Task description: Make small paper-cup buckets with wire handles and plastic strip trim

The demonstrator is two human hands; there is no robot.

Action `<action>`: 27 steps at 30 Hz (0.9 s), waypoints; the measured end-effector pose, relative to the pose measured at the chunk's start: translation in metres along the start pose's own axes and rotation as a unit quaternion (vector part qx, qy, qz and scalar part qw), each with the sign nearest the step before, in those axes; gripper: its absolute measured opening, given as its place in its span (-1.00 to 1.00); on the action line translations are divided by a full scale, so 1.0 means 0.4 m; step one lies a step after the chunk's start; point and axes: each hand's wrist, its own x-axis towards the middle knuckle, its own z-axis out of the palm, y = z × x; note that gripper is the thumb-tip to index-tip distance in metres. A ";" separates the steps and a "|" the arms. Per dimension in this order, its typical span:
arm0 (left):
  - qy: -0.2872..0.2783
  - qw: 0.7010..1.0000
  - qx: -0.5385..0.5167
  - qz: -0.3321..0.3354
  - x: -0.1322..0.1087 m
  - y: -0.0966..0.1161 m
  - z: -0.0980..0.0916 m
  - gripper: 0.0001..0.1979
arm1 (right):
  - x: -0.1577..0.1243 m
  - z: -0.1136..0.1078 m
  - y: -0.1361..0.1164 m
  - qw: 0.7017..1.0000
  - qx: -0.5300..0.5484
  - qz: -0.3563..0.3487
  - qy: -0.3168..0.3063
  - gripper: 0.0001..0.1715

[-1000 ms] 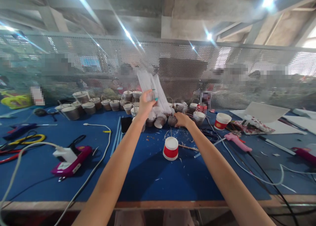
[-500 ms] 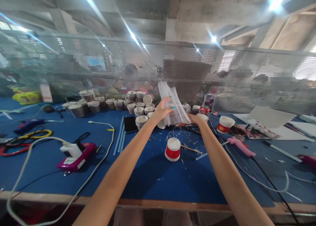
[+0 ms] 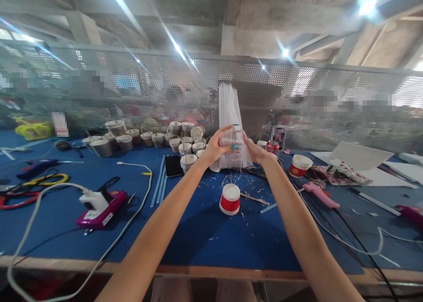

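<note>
Holding bundle of translucent sticks [image 3: 229,106] near upright over far middle of worktop [image 3: 264,244], between left hand [image 3: 215,147] and right hand [image 3: 254,150]. Clamped on it with left fingers. Touching its right side with right fingers, partly hidden; cannot tell if clamped. Nearer, red-and-white tub [image 3: 230,200]. Leftward, black phone [image 3: 173,166], small buckets [image 3: 124,142]. Rightward, pink glue gun [image 3: 321,195].

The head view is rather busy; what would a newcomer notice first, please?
Probably the pale bundle, held roughly upright between the left hand and right hand, mid-picture. Nearer the person, a red-and-white cup stands on the blue tabletop. Small grey buckets crowd left of the bundle.
</note>
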 end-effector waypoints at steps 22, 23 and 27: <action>0.015 0.993 0.058 -0.105 0.005 -0.006 -0.086 -0.49 | -0.009 -0.113 0.034 0.943 0.121 -0.096 0.296 -0.53; 0.000 0.991 0.054 -0.120 0.004 -0.004 -0.085 -0.45 | -0.008 -0.113 0.033 0.942 0.112 -0.093 0.304 -0.57; -0.057 0.983 0.058 -0.164 0.004 0.001 -0.084 -0.48 | 0.000 -0.104 0.032 0.936 0.064 -0.069 0.340 -0.69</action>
